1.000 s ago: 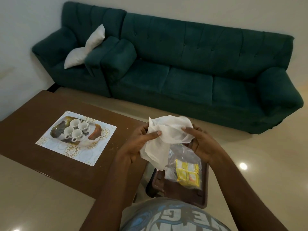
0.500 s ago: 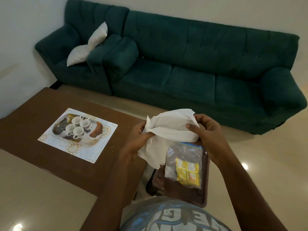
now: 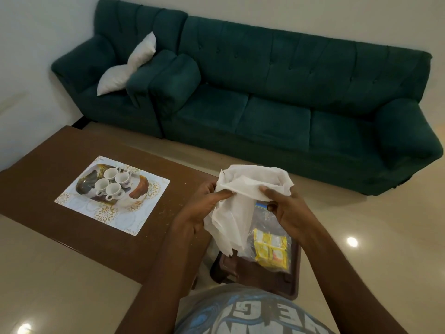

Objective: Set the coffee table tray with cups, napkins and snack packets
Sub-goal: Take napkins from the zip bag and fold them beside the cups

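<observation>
A crumpled white napkin (image 3: pixel 243 201) is held up between both hands, just above the near right end of the coffee table (image 3: pixel 43 184). The left hand (image 3: pixel 199 208) is closed on the napkin's left edge, with the thumb pressed across the paper. The right hand (image 3: pixel 286 208) is pinched on the upper right fold, the fingers curled over the top. The lower part of the napkin is left hanging loose.

Directly below the hands, a clear plastic bag (image 3: pixel 265 227) with yellow snack packets (image 3: pixel 271 249) inside is seen lying on a dark brown tray (image 3: pixel 292 280), close to the person's body. The bag's upper part is partly hidden by the napkin.

Further left, on the table, a patterned placemat (image 3: pixel 81 208) is laid flat, and four white cups (image 3: pixel 113 184) are grouped on a decorated tray (image 3: pixel 137 191) resting on it. Small crumbs are scattered on the tabletop to the right of the placemat.

Beyond the table, a dark green sofa (image 3: pixel 289 92) is set against the far wall, with a white cushion (image 3: pixel 125 68) propped on the armchair section at the left.
</observation>
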